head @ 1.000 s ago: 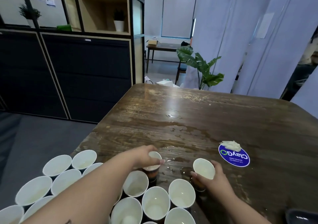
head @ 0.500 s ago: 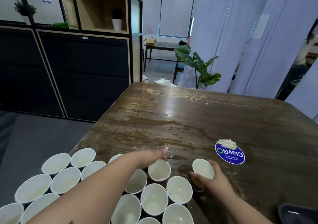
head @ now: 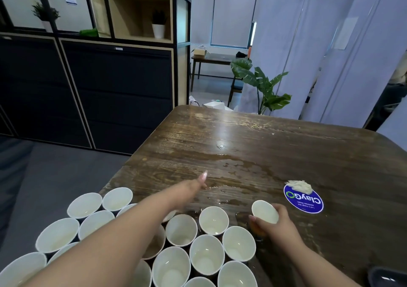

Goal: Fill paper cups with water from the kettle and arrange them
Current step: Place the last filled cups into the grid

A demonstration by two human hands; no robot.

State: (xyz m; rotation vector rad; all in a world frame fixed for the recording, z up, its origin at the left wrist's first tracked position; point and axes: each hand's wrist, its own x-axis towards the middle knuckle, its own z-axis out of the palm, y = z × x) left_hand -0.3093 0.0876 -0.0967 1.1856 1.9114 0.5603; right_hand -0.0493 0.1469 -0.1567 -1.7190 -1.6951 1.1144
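On the table [head: 286, 150], the right hand [head: 278, 225] grips an upright, mouth-up cup [head: 264, 213].

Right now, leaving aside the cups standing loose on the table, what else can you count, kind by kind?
Hands: 2, left hand and right hand
Held cup: 1, in the right hand
Blue sticker: 1
Small potted plants on the shelf: 2, and
Large leafy plant: 1
Total: 7

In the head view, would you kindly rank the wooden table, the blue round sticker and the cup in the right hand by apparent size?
1. Wooden table, by far the largest.
2. Blue round sticker.
3. Cup held in the right hand, slightly smaller, though partly covered.
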